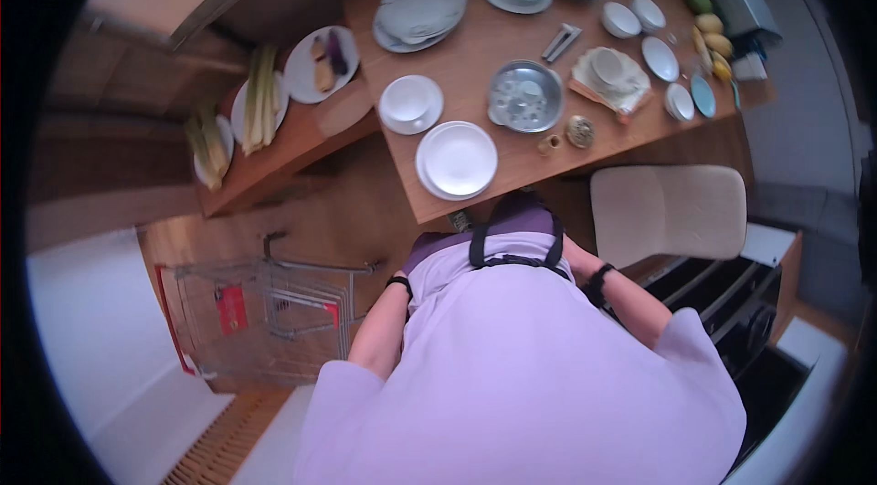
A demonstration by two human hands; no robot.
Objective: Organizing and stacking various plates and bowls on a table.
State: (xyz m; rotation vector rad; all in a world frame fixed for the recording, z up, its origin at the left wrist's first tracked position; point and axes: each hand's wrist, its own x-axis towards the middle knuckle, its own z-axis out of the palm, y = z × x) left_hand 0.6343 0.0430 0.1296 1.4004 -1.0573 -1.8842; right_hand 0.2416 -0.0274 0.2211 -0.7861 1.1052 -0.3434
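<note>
Both arms hang at my sides. My right hand [579,259] rests at my waist against the light shirt, its fingers hidden. Of my left hand [401,273], only a sliver shows past a black wristband; the shirt hides the rest. Directly before me stands a wooden table [473,77]. Nearest on it are stacked white plates [458,159], with a white bowl on a plate [410,103] behind them. A round metal steamer pan with a perforated insert [526,98] sits mid-table. Close to it are a small round container [580,131] and metal tongs [562,42].
A beige chair [668,211] stands at the table's right front. A wire shopping cart [274,307] is at left. Plates of long vegetables [260,101] line a side ledge. White bowls [621,20], fruit [718,44] and a large oval platter [421,11] occupy the table's far parts.
</note>
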